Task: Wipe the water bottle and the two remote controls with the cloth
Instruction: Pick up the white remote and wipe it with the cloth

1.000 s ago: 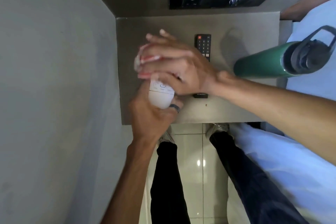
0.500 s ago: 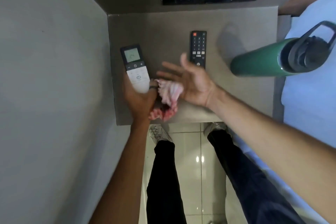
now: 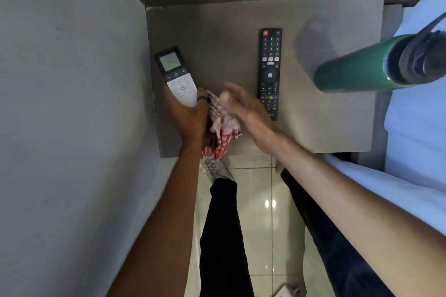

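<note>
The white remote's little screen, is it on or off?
On. The white remote, held in the left hand, shows a lit greenish display with faint characters.

Blk trousers [image 3: 224,236], white sneakers [image 3: 213,169], ring [image 3: 202,98]

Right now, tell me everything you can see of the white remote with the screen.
The white remote is a slim handset with a dark top section that holds a small lit greenish screen, a power button and plus and minus keys below it, and a white, plastic-looking lower half with pale round buttons. It faces up, tilted slightly left, at the left edge of the table, close to the wall. The left hand grips its lower end, and the red and white cloth is bunched just beside that hand.
</note>
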A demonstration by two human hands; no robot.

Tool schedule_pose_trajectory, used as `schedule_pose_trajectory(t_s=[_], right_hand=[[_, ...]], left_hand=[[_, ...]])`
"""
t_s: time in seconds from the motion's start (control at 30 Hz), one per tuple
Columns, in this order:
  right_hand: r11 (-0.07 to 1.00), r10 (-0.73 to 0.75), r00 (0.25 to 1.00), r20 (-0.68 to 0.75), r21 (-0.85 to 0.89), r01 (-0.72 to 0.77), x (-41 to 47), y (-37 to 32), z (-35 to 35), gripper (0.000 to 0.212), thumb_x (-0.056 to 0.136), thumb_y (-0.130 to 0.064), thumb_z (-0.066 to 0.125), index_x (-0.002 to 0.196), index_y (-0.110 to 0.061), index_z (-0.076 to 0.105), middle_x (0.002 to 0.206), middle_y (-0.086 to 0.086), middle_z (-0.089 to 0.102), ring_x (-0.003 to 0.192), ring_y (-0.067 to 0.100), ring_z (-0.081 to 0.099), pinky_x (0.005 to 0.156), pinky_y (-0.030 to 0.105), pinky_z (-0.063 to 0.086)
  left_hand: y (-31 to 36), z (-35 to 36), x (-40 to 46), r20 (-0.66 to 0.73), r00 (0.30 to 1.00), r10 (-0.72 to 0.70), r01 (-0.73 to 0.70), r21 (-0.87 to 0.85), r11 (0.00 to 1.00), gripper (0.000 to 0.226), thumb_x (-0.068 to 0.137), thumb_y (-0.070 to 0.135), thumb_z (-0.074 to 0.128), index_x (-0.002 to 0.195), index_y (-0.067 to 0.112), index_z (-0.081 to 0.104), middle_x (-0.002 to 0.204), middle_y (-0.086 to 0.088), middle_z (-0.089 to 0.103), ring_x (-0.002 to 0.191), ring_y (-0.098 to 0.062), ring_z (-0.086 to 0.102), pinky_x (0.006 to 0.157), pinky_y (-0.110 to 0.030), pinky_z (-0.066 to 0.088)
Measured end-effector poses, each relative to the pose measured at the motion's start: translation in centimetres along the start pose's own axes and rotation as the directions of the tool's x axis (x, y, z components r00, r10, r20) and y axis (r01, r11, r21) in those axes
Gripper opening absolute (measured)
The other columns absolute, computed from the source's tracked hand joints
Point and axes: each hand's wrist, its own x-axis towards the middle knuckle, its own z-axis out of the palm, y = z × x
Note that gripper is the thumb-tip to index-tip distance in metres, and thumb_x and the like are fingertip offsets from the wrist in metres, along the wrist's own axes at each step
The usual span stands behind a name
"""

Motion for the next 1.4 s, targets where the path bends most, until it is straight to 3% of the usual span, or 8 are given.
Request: schedule_pose_trajectory(t_s=[0.13,0.3,0.47,0.7,0.8,0.93,1.23,1.4], right_hand=[[0.908,-0.141,0.968,0.208,-0.362,0.210,-1.3,3.3,1.3,0.128,0.066,-0.023,0.100,0.165,-0.027,0.020,0.174,0.003,0.029,0.159,0.013,0.032,0.126,0.022,0.033],[0.804,-0.346,0.938,0.024,-0.508,0.309,-1.8,5.2,2.1,0.082,0.082,0.013,0.068,0.156,-0.015,0.045,0.155,0.013,0.058,0.141,0.025,0.057,0.115,0.029,0.048],[0.930,-0.264,0.941,-0.210,-0.314,0.191,-2.7,4.2,1.9,0.072,0.078,0.014,0.055,0.141,-0.021,0.064,0.130,-0.009,0.071,0.113,-0.021,0.062,0.099,0.001,0.046],[0.945,0.043,0.928,-0.371,0.316,0.082,-5.3,0.9,0.0,0.068,0.084,0.028,0.049,0.131,-0.018,0.068,0.114,-0.002,0.081,0.109,0.014,0.077,0.090,0.030,0.064],[0.827,0.092,0.963,-0.255,0.559,0.069,-7.3,-1.0,-1.0,0.073,0.086,0.027,0.048,0.147,-0.012,0.056,0.130,0.008,0.077,0.119,0.023,0.074,0.094,0.035,0.064],[0.859,-0.051,0.982,-0.181,0.493,0.135,-11.6,-4.4,-1.9,0.076,0.084,0.024,0.052,0.154,-0.006,0.046,0.147,0.020,0.064,0.138,0.036,0.061,0.114,0.049,0.053],[0.436,-0.505,0.790,0.348,-0.687,0.581,-23.3,-11.1,-7.6,0.056,0.098,-0.020,0.068,0.150,-0.005,0.054,0.166,0.013,0.043,0.161,0.025,0.030,0.132,0.051,0.028],[0.650,-0.731,0.579,-0.361,-0.627,0.429,-28.5,-14.0,-14.3,0.038,0.099,-0.014,0.066,0.137,-0.008,0.064,0.143,0.006,0.063,0.139,0.017,0.056,0.115,0.036,0.050]], left_hand=[[-0.2,1.1,0.3,-0.003,1.000,0.006,-0.006,-0.033,0.999,0.078,0.081,0.020,0.080,0.150,0.012,0.045,0.124,0.007,0.061,0.106,0.002,0.064,0.089,-0.018,0.058],[-2.6,0.1,2.1,0.161,0.977,0.142,-0.182,0.273,0.945,0.085,0.079,0.031,0.081,0.150,0.003,0.043,0.134,-0.020,0.045,0.116,-0.018,0.047,0.081,0.000,0.046],[-3.6,-0.9,2.9,0.281,0.947,0.153,-0.262,0.408,0.874,0.083,0.079,0.036,0.081,0.145,-0.001,0.048,0.131,-0.026,0.043,0.123,-0.039,0.051,0.102,-0.050,0.055],[1.3,-2.5,-2.4,0.048,0.998,-0.039,0.024,0.273,0.962,0.062,0.098,0.051,0.059,0.142,0.007,0.058,0.138,-0.017,0.056,0.135,-0.034,0.051,0.115,-0.046,0.044],[4.8,-4.0,-7.2,0.287,0.670,-0.685,0.739,-0.171,0.652,0.052,0.097,0.057,0.063,0.127,0.014,0.067,0.124,-0.002,0.074,0.122,-0.028,0.068,0.110,-0.042,0.050],[10.2,-5.8,-11.2,0.802,0.336,-0.494,0.942,-0.284,0.181,0.069,0.102,0.060,0.056,0.145,0.006,0.061,0.147,-0.021,0.064,0.139,-0.039,0.059,0.123,-0.058,0.040],[25.3,-4.2,-16.0,0.811,0.499,-0.305,0.769,-0.253,0.587,0.061,0.109,0.052,0.044,0.147,0.007,0.058,0.148,-0.021,0.060,0.141,-0.037,0.056,0.120,-0.052,0.045],[31.3,1.3,-20.9,0.834,0.505,-0.224,0.574,-0.130,0.808,0.044,0.113,0.021,0.043,0.148,-0.005,0.047,0.135,-0.030,0.061,0.122,-0.048,0.060,0.112,-0.061,0.048]])
